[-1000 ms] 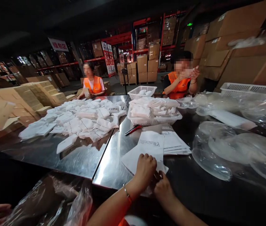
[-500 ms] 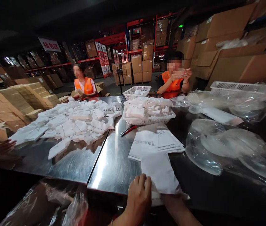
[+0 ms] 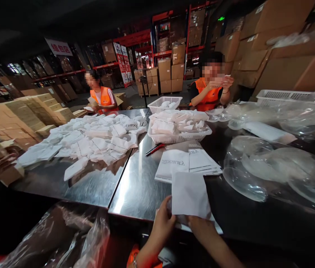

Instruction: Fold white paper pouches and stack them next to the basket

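Both hands, left hand and right hand, grip the white bag by its near edge, long axis pointing away.

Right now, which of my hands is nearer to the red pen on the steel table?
Left. The left hand grips the white bag's lower left edge, below the red pen; the right hand holds the bag's bottom edge farther right.

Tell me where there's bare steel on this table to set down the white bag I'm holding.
Bare steel lies left of the flat bag stack, between the table seam and the red-handled tool. More shows below the heap of white packets. Right of the stack, clear plastic bags crowd the surface.
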`<action>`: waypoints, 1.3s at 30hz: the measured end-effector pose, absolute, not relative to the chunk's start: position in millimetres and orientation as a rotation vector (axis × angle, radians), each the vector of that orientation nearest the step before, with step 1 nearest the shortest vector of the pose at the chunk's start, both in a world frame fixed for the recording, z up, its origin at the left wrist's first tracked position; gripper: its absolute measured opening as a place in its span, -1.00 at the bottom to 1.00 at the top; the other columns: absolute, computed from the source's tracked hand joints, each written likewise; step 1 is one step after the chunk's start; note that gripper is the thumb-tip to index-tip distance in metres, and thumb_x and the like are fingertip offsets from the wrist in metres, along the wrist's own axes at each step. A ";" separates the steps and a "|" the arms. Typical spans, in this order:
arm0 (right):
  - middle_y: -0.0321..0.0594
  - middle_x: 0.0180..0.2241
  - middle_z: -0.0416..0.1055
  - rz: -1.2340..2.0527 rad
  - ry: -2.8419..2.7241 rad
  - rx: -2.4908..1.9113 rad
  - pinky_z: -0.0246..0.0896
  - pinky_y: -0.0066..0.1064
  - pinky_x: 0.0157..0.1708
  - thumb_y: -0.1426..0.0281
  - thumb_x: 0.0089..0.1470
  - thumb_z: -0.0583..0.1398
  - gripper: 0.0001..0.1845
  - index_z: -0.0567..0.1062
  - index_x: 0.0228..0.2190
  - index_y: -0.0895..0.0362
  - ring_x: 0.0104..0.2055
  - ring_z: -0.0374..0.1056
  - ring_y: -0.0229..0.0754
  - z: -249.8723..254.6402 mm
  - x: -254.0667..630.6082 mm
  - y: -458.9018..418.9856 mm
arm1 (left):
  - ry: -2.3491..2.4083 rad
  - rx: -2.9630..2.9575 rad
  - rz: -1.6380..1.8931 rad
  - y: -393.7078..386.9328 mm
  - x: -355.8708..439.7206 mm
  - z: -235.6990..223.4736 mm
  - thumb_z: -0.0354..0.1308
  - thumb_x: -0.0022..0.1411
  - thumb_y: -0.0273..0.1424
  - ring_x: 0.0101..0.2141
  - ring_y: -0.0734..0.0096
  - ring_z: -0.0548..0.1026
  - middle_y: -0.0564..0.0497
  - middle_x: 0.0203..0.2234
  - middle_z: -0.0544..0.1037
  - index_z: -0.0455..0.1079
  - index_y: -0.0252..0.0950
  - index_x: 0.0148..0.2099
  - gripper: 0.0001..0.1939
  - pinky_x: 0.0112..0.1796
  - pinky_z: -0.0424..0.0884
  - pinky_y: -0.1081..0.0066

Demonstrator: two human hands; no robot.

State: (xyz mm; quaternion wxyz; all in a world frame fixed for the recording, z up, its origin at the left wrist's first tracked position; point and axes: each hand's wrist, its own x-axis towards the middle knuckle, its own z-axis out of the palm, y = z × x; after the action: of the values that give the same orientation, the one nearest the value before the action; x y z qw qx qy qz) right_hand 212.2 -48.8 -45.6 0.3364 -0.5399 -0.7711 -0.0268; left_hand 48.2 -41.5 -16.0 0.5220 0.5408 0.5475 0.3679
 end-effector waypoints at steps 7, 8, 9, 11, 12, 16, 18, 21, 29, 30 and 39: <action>-0.25 -0.42 0.44 -0.235 -2.008 -1.119 0.11 -0.36 -0.37 0.40 0.39 -0.10 -0.60 0.51 -0.26 0.13 -0.39 0.35 -0.22 -5.8 187.9 -76.8 | 0.932 0.938 0.951 -40.8 47.3 -0.8 0.14 -0.07 -0.43 -0.32 0.41 0.41 0.01 -0.27 0.53 0.28 -0.37 0.20 -0.30 -0.29 0.30 0.45; -0.26 -0.43 0.43 -0.235 -1.983 -1.116 0.09 -0.36 -0.36 0.41 0.39 -0.07 -0.62 0.51 -0.29 0.13 -0.39 0.32 -0.22 -2.7 185.7 -78.4 | 0.882 0.929 0.959 -41.4 47.8 1.9 0.13 -0.06 -0.44 -0.27 0.40 0.41 0.00 -0.22 0.53 0.35 -0.35 0.14 -0.37 -0.25 0.29 0.45; -0.26 -0.44 0.41 -0.234 -1.968 -1.106 0.08 -0.36 -0.34 0.43 0.38 -0.06 -0.63 0.50 -0.32 0.13 -0.38 0.31 -0.22 -1.3 183.9 -79.4 | 0.841 0.916 0.956 -42.0 48.5 4.1 0.13 -0.06 -0.44 -0.26 0.39 0.41 0.00 -0.22 0.54 0.39 -0.35 0.08 -0.43 -0.23 0.28 0.45; -0.25 -0.42 0.41 -0.239 -1.952 -1.089 0.08 -0.36 -0.29 0.47 0.36 -0.04 -0.66 0.50 -0.32 0.15 -0.35 0.29 -0.21 -2.5 181.4 -80.1 | 0.802 0.860 0.932 -43.1 50.0 6.4 0.15 -0.05 -0.41 -0.32 0.41 0.40 0.02 -0.31 0.54 0.41 -0.36 0.03 -0.48 -0.26 0.26 0.46; -0.25 -0.41 0.41 -0.244 -1.952 -1.079 0.07 -0.36 -0.28 0.50 0.35 -0.04 -0.67 0.49 -0.32 0.15 -0.35 0.29 -0.20 -4.3 180.5 -80.2 | 0.797 0.833 0.923 -43.5 50.7 6.6 0.17 -0.06 -0.40 -0.35 0.42 0.40 0.03 -0.35 0.54 0.40 -0.37 0.02 -0.48 -0.28 0.25 0.46; -0.23 -0.43 0.40 -0.295 -1.980 -1.041 0.06 -0.34 -0.31 0.59 0.31 -0.04 -0.66 0.48 -0.36 0.17 -0.37 0.26 -0.20 -10.1 178.2 -80.5 | 0.826 0.817 0.922 -43.4 51.9 6.0 0.20 -0.10 -0.39 -0.30 0.38 0.43 0.03 -0.33 0.55 0.40 -0.35 0.02 -0.45 -0.23 0.28 0.43; -0.23 -0.44 0.39 -0.316 -1.991 -1.039 0.06 -0.33 -0.33 0.61 0.30 -0.04 -0.66 0.47 -0.37 0.19 -0.38 0.26 -0.19 -11.3 177.5 -80.2 | 0.839 0.852 0.919 -42.9 51.8 6.1 0.19 -0.09 -0.40 -0.23 0.32 0.45 0.01 -0.27 0.56 0.40 -0.34 0.04 -0.44 -0.15 0.30 0.38; -0.22 -0.45 0.39 -0.333 -2.000 -1.017 0.09 -0.33 -0.36 0.60 0.29 -0.07 -0.65 0.47 -0.35 0.20 -0.39 0.26 -0.18 -13.6 177.1 -77.6 | 0.844 0.917 0.923 -42.7 51.8 4.1 0.17 -0.06 -0.38 -0.10 0.20 0.47 -0.05 -0.13 0.56 0.38 -0.33 0.09 -0.42 -0.01 0.30 0.27; -0.21 -0.39 0.44 -0.241 -1.968 -0.953 0.23 -0.38 -0.31 0.51 0.33 -0.16 -0.60 0.43 -0.29 0.19 -0.27 0.35 -0.19 -22.7 184.6 -69.9 | 1.046 1.019 0.952 -47.2 53.5 -20.1 0.17 0.04 -0.27 0.18 0.07 0.29 -0.17 0.21 0.30 0.16 -0.40 0.31 -0.21 0.22 0.12 0.15; -0.22 -0.39 0.43 -0.219 -1.970 -0.962 0.24 -0.38 -0.32 0.49 0.34 -0.17 -0.60 0.43 -0.29 0.18 -0.28 0.35 -0.20 -23.6 184.8 -69.7 | 1.044 1.024 0.949 -47.7 54.2 -21.8 0.16 0.07 -0.27 0.17 0.07 0.30 -0.17 0.20 0.31 0.14 -0.40 0.32 -0.22 0.22 0.14 0.15; -0.14 -0.29 0.41 -0.107 -1.887 -1.056 0.35 -0.32 -0.24 0.39 0.30 0.04 -0.78 0.45 -0.34 0.09 -0.19 0.39 -0.13 -26.9 239.5 -100.4 | 1.151 1.172 0.934 -38.4 43.7 -25.8 0.15 0.16 -0.11 0.10 0.11 0.35 -0.26 0.25 0.20 -0.03 -0.40 0.38 -0.13 0.01 0.39 0.24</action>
State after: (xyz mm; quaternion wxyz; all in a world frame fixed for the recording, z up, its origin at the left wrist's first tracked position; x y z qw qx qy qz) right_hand 239.5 -100.4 -26.9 0.4692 -0.4309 -0.7696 -0.0437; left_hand 43.7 -38.4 -25.8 0.5857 0.5026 0.4937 0.4007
